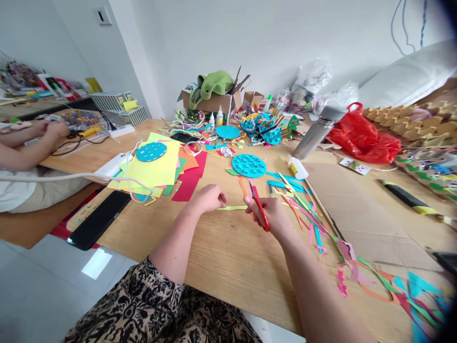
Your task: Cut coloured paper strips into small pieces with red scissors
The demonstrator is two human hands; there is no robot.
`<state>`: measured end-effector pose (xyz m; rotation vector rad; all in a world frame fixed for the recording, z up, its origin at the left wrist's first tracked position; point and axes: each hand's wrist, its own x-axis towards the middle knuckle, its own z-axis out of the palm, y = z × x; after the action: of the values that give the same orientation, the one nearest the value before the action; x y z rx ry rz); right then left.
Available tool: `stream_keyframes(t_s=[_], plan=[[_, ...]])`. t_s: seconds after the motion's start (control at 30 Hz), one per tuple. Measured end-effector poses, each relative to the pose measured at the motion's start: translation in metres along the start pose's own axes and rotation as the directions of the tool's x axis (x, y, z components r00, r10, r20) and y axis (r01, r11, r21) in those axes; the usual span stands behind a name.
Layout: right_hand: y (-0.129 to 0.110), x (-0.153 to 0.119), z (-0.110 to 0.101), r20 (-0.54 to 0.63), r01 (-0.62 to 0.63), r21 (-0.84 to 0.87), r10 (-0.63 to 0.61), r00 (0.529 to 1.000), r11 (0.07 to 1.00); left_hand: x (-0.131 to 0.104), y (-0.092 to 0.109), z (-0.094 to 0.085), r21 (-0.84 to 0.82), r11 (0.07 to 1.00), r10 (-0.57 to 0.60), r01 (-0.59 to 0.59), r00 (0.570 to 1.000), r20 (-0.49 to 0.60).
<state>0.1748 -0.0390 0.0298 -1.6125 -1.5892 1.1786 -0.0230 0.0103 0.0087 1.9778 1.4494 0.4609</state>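
My left hand [213, 197] is closed at the middle of the wooden table, pinching the left end of a thin yellow-green paper strip [233, 207]. The strip stretches toward my right hand [269, 213], whose fingers are wrapped round red-handled scissors [263, 216]. The scissor blades point up and away, beside an orange strip near the right fingertips. Just beyond the hands lies a blue round piece [249, 165] with a scalloped surface. Stacked coloured sheets [157, 164] lie to the left, with a dotted blue oval [151, 151] on top.
A black phone [99, 220] lies at the front left. Paper strips [314, 214], a white glue bottle [298, 168], a grey bottle [317, 132], cardboard [360, 214] and a cutter [407, 196] lie to the right. Another person's hands [53, 127] are at the far left.
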Motion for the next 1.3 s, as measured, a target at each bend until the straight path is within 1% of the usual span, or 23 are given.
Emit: stream_keyframes(t_s=[0.13,0.17,0.23,0.33,0.4,0.47,0.5,0.53,0.57,0.6,0.63,0.7,0.73,0.77,0.8,0.83,0.9,0.97,1.03,1.13,1.2,1.3], plan=[[0.001,0.001,-0.002,-0.077,0.010,0.003,-0.010,0.997,1.000,0.000,-0.003,0.006,0.122,0.992,0.019,-0.006,0.994,-0.105],[0.001,0.001,-0.002,-0.090,0.011,0.006,-0.011,0.996,1.000,-0.001,-0.003,0.006,0.156,0.988,0.016,0.000,0.995,-0.103],[0.000,0.001,-0.002,-0.102,0.013,0.015,-0.011,0.995,1.000,-0.002,-0.002,0.006,0.215,0.976,-0.002,0.014,0.998,-0.056],[-0.001,0.000,-0.002,-0.107,-0.001,0.019,0.003,0.994,1.000,-0.003,0.002,0.005,0.245,0.969,-0.010,0.010,1.000,0.002],[-0.002,0.000,-0.001,-0.114,-0.009,0.019,0.011,0.993,1.000,-0.003,0.005,0.004,0.207,0.978,0.013,-0.010,1.000,-0.011],[-0.001,0.000,-0.001,-0.128,-0.001,0.043,0.006,0.992,0.999,-0.003,0.009,0.004,0.115,0.993,0.026,-0.021,0.999,-0.041],[-0.001,0.000,-0.001,-0.141,0.011,0.063,-0.002,0.990,0.998,-0.003,0.010,0.003,0.031,0.999,0.020,-0.018,0.998,-0.054],[-0.001,0.000,-0.001,-0.160,0.024,0.086,-0.010,0.987,0.996,-0.003,0.012,0.002,-0.085,0.996,0.002,-0.008,0.998,-0.067],[-0.001,0.000,-0.001,-0.184,0.037,0.107,-0.017,0.983,0.994,-0.003,0.014,0.002,-0.227,0.974,-0.026,0.007,0.997,-0.079],[-0.001,0.000,-0.001,-0.211,0.051,0.122,-0.024,0.977,0.991,-0.003,0.015,0.001,-0.384,0.923,-0.059,0.021,0.994,-0.087],[-0.001,0.000,0.000,-0.236,0.064,0.131,-0.031,0.971,0.989,-0.002,0.017,0.000,-0.540,0.841,-0.093,0.030,0.992,-0.090],[-0.002,0.001,0.002,-0.261,0.086,0.143,-0.047,0.964,0.986,-0.001,0.019,0.000,-0.786,0.617,-0.146,0.033,0.987,-0.074],[-0.002,0.001,0.003,-0.258,0.098,0.153,-0.056,0.965,0.983,-0.001,0.021,0.001,-0.868,0.495,-0.161,0.035,0.986,-0.053],[-0.002,0.001,0.005,-0.245,0.109,0.166,-0.066,0.967,0.980,0.000,0.022,0.003,-0.923,0.383,-0.171,0.036,0.985,-0.032],[-0.002,0.001,0.006,-0.227,0.122,0.180,-0.080,0.971,0.976,0.001,0.024,0.006,-0.955,0.294,-0.179,0.040,0.984,-0.014],[-0.002,0.000,0.008,-0.204,0.138,0.198,-0.097,0.974,0.970,0.001,0.026,0.009,-0.971,0.232,-0.185,0.053,0.983,0.010],[-0.002,0.000,0.012,-0.159,0.162,0.219,-0.129,0.979,0.962,0.001,0.030,0.015,-0.981,0.165,-0.197,0.099,0.978,0.066],[-0.002,-0.001,0.014,-0.119,0.178,0.221,-0.155,0.981,0.959,0.000,0.035,0.022,-0.983,0.138,-0.177,0.122,0.979,0.096],[-0.003,-0.001,0.015,-0.103,0.186,0.210,-0.167,0.980,0.960,-0.001,0.039,0.027,-0.980,0.141,-0.146,0.139,0.982,0.118],[-0.004,0.000,0.014,-0.115,0.170,0.209,-0.148,0.982,0.963,-0.002,0.040,0.029,-0.972,0.165,-0.127,0.166,0.981,0.146],[-0.004,0.001,0.013,-0.115,0.150,0.229,-0.126,0.985,0.962,-0.003,0.039,0.029,-0.962,0.204,-0.116,0.182,0.980,0.161],[-0.002,0.003,0.012,-0.105,0.133,0.238,-0.111,0.988,0.962,-0.003,0.037,0.029,-0.937,0.300,-0.099,0.180,0.983,0.157]])
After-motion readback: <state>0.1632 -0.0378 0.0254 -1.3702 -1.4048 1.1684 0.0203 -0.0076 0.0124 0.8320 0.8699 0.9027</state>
